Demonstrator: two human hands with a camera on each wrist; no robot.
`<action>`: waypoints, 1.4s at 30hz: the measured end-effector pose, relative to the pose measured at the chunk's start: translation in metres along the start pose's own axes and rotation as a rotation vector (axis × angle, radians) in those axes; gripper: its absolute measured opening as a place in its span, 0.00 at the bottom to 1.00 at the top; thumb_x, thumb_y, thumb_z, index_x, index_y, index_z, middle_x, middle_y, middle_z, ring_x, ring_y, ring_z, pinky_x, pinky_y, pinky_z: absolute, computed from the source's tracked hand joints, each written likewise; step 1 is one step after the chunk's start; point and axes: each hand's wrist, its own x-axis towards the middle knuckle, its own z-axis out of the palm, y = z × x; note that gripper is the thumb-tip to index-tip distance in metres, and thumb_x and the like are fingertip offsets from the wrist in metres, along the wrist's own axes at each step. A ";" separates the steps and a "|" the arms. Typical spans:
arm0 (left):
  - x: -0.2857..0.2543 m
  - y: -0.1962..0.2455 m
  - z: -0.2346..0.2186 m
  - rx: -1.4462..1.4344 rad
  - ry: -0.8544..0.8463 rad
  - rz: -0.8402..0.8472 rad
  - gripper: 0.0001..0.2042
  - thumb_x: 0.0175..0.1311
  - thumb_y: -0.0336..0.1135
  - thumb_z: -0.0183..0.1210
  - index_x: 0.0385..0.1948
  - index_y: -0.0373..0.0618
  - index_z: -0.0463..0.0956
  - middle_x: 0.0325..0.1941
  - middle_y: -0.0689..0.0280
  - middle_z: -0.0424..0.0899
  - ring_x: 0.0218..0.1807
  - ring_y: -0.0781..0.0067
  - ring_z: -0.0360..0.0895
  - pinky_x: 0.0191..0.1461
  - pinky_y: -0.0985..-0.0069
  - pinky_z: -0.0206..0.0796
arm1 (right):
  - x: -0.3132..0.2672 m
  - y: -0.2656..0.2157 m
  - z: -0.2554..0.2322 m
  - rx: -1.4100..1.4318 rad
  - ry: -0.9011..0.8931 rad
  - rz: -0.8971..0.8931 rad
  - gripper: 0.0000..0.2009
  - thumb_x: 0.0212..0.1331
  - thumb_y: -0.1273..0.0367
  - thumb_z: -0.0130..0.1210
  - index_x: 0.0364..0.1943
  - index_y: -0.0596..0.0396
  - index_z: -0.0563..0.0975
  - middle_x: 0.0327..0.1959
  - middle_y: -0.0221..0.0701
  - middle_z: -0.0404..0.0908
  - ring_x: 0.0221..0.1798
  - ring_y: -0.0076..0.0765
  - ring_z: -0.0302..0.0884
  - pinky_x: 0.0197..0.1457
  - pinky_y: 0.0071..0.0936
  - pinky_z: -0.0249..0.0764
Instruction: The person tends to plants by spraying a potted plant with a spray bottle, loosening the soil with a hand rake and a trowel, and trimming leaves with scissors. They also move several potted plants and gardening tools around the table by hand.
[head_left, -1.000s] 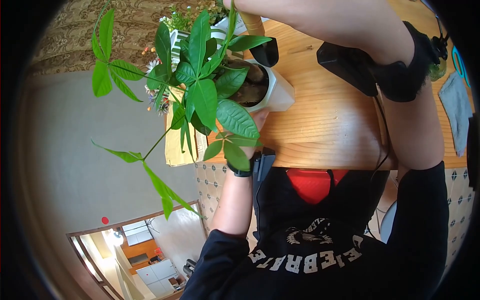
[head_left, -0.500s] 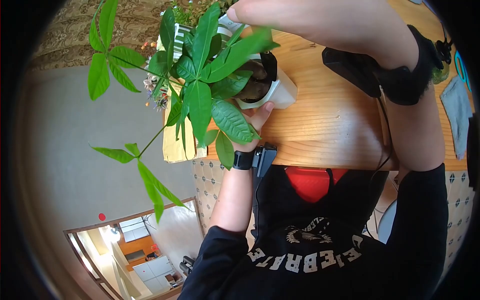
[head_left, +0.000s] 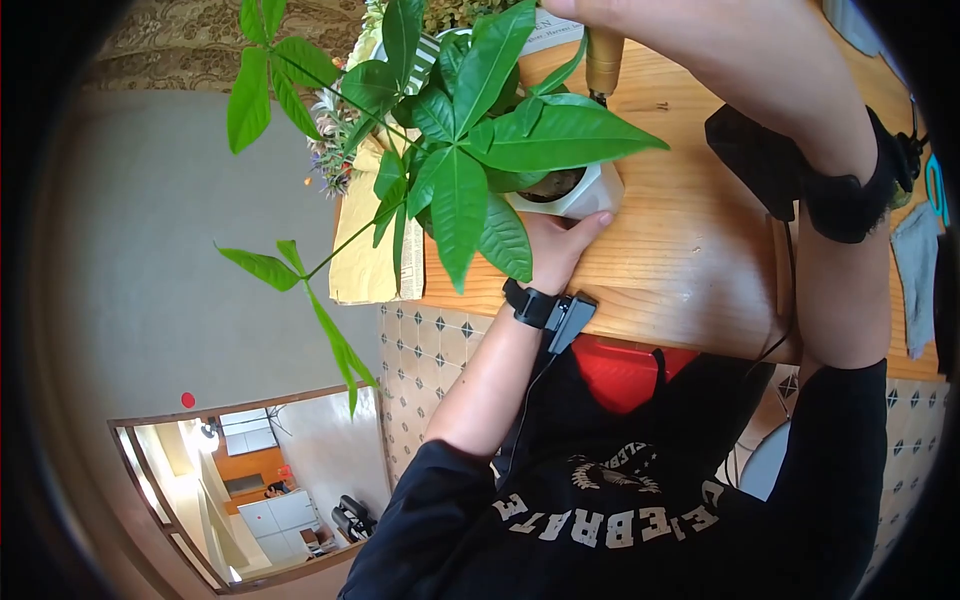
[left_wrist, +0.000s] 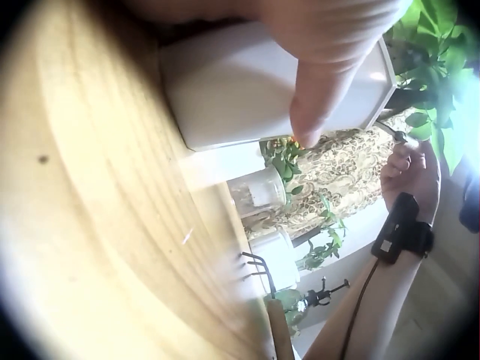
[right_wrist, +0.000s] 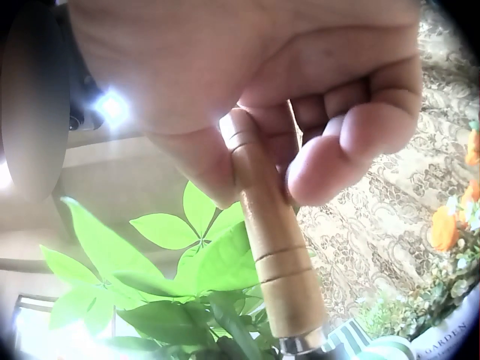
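From here I have the left hand (head_left: 560, 245) gripping the white pot (left_wrist: 232, 90) by the table's (head_left: 680, 260) near-left corner, the right hand (right_wrist: 255, 67) grasping a wooden-handled tool (right_wrist: 277, 217), apparently for soil work, which calls for steady bracing.

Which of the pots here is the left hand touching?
The white flat-sided pot with the big-leaved plant: the left hand lies against its wall, while the green-striped pot stands apart, untouched.
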 end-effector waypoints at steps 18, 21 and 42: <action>-0.001 -0.018 -0.032 0.088 -0.099 -0.025 0.24 0.49 0.18 0.62 0.51 0.40 0.69 0.51 0.64 0.76 0.53 0.72 0.73 0.59 0.72 0.65 | -0.012 0.003 0.009 -0.028 -0.003 0.000 0.12 0.52 0.68 0.53 0.17 0.59 0.70 0.13 0.30 0.71 0.17 0.23 0.65 0.22 0.24 0.63; -0.003 -0.019 -0.037 -0.153 -0.157 -0.146 0.24 0.49 0.17 0.61 0.51 0.40 0.70 0.50 0.64 0.76 0.52 0.71 0.73 0.59 0.72 0.65 | -0.004 -0.016 0.002 -0.160 -0.130 0.226 0.11 0.51 0.68 0.52 0.16 0.59 0.70 0.13 0.30 0.71 0.17 0.25 0.65 0.23 0.25 0.63; -0.008 0.001 -0.028 0.101 -0.105 -0.129 0.23 0.48 0.22 0.64 0.50 0.37 0.70 0.49 0.64 0.76 0.50 0.73 0.72 0.58 0.73 0.63 | -0.007 -0.028 0.022 -0.337 0.087 0.151 0.11 0.49 0.69 0.50 0.15 0.60 0.66 0.11 0.35 0.63 0.16 0.31 0.60 0.23 0.30 0.61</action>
